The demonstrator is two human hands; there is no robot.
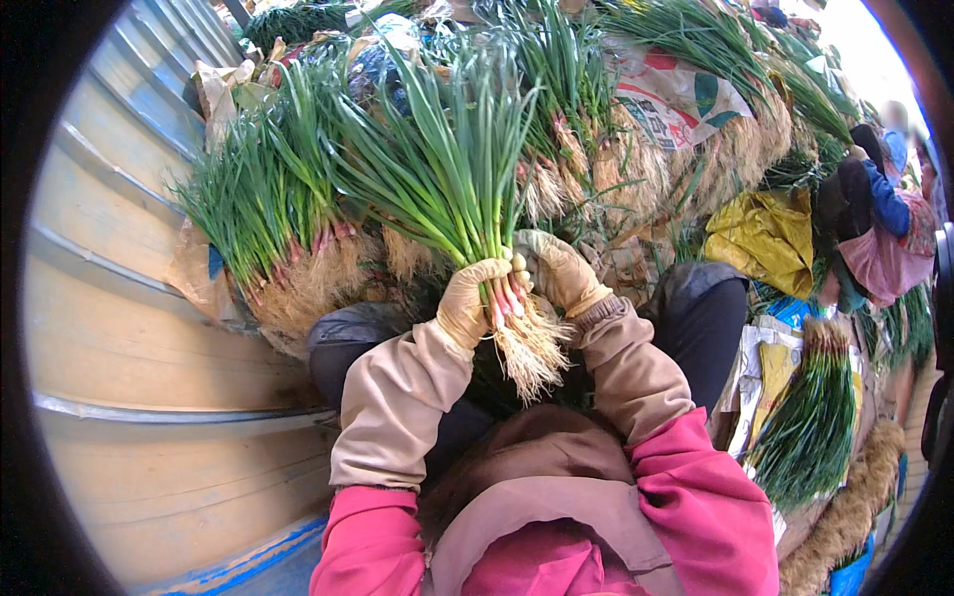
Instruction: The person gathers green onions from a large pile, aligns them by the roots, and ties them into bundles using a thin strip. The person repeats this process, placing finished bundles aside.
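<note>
A bunch of green garlic (447,179) stands upright in front of my chest, long flat leaves fanned up and away from me. Its pinkish-white stem bases and pale stringy roots (527,353) hang toward my lap. My left hand (471,306), in a cream glove, is closed round the stems from the left. From the right, my gloved right hand (564,270) is closed with its fingers pressed against the same stems, just above the bulbs. The two hands meet at the front of the bunch, and part of the right fingers is hidden behind the stems.
More green garlic (268,199) leans in a row at the left, roots toward me, with further heaps behind. A corrugated metal wall (149,328) rises on my left. Right of my knee lie a yellow sack (763,243) and a bundle (810,427). Another person (884,199) sits at far right.
</note>
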